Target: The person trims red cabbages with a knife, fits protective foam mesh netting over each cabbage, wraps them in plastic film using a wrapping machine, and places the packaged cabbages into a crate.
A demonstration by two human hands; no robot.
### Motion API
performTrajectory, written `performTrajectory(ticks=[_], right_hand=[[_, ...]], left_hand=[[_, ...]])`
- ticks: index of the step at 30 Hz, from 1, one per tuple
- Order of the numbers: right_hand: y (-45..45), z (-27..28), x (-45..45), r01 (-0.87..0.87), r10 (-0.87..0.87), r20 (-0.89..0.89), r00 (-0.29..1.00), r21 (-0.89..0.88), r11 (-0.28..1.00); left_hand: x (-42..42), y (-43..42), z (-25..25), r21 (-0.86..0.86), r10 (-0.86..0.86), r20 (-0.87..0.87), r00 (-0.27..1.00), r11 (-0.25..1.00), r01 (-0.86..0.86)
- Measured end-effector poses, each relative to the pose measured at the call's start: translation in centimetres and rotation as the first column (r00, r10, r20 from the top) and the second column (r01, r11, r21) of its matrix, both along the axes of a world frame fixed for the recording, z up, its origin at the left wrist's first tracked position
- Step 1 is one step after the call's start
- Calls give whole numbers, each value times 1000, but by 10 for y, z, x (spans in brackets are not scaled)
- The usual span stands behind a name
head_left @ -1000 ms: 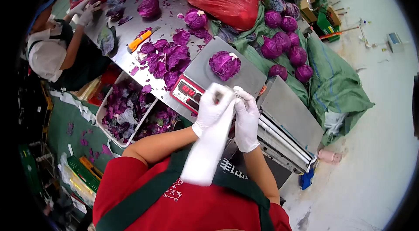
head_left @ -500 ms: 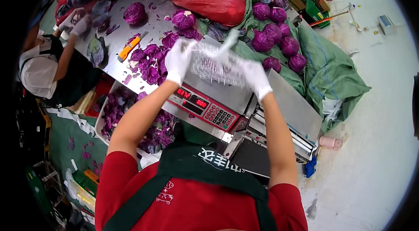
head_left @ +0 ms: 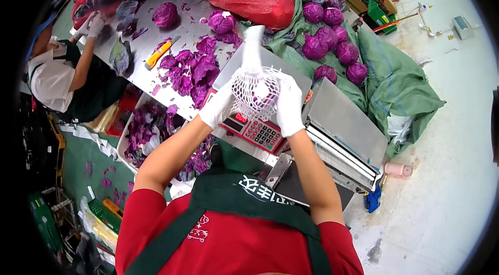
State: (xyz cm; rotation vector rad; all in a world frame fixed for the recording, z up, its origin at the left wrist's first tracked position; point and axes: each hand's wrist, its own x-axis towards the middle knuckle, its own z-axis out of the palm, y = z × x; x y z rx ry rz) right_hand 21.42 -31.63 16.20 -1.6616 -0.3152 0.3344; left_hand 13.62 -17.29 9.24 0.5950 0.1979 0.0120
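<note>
White gloves cover both hands. My left hand (head_left: 218, 106) grips the left side of a white foam net (head_left: 252, 56), and my right hand (head_left: 290, 101) grips its right side. Inside the stretched mesh, a purple cabbage (head_left: 264, 91) shows between my hands, over the scale. The net's narrow end points away from me. Below my hands the scale's red keypad panel (head_left: 254, 132) is visible; part of the scale's metal plate (head_left: 291, 71) shows behind them.
Loose purple leaves (head_left: 192, 69) and an orange knife (head_left: 158, 54) lie left of the scale. A wrapping machine (head_left: 345, 119) stands right. Several cabbages (head_left: 325, 38) rest on green sacking. Red net bags (head_left: 252, 2) lie behind. A co-worker (head_left: 62, 72) is at the left; a leaf bin (head_left: 150, 129) stands below.
My hands moved forward from near my body, opened the bunched net wide over the scale, then drew closer together with the net around the cabbage.
</note>
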Motion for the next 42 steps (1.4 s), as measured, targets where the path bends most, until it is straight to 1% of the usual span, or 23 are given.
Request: performTrajectory(ticks=[1,3,5,6,7,9,11,12,14,15,16,17,19,20,23,26,27,28,31,33,38,40,42], right_hand=[[-12,1,-8,-42,45,-50,998,57,997],[-47,14,-25,-105,133,115,984,-221,970],[-84,26,-39,-182,181,-24,983,-87,979],[-104,31,-44,-194,238,-240,941,194,962],[-117,50,-50,-217,505,-471,723,539,814],[-155,45,-55,-211,631,-519,576,652,728],[-180,47,-57,-143,497,-540,679,567,811],[-191,41,-55,-98,393,-547,739,489,867],[-228,-5,-51,-177,294,-411,863,298,938],[-231,12,-68,-148,256,-534,806,238,960],[-232,32,-82,-52,391,-652,650,475,879],[-233,43,-93,94,550,-693,467,657,748],[-239,46,-105,6,449,-625,639,587,810],[-245,47,-95,58,431,-652,624,589,806],[-277,46,-41,66,483,-623,615,651,756],[-319,57,25,-45,339,-445,829,551,833],[-340,44,48,-18,228,-382,895,481,877],[-357,35,68,32,178,-439,881,430,902],[-376,30,92,55,44,-431,901,216,975],[-382,26,97,32,6,-428,904,82,996],[-394,13,99,-17,-54,-293,954,-233,972],[-392,17,93,53,-109,-163,981,-314,948],[-394,21,88,119,-183,-102,978,-446,887]], left_hand=[[-9,-3,14,-265,-213,4,977,942,207],[-28,-20,44,-517,-231,56,971,826,226],[-42,-35,33,-454,-147,147,978,869,199],[-49,-43,36,-486,-169,79,982,854,187],[-54,-53,41,-516,-197,15,980,838,176],[-60,-87,49,-487,-176,-86,981,866,113],[-69,-123,58,-465,-203,-16,979,868,172],[-70,-139,53,-373,-122,-121,985,925,68],[-67,-164,53,-378,-93,14,996,921,92],[-67,-174,72,-368,-134,195,972,908,199],[-65,-185,106,-308,-227,271,935,900,308],[-56,-191,84,-20,-154,245,957,986,164],[-46,-223,104,352,-100,204,974,936,22],[-44,-232,110,163,18,217,976,985,-54],[-25,-206,106,386,55,333,941,903,-189],[6,-123,87,796,248,83,965,567,-214],[34,-74,49,931,341,251,906,173,-322],[52,-30,38,974,406,223,886,-56,-219],[113,87,2,924,596,167,785,-373,87],[149,130,-18,882,667,70,742,-389,266],[206,174,-47,808,594,-57,802,-445,387],[216,204,-87,888,500,12,866,-404,221],[222,238,-122,972,508,150,848,-234,-32]])
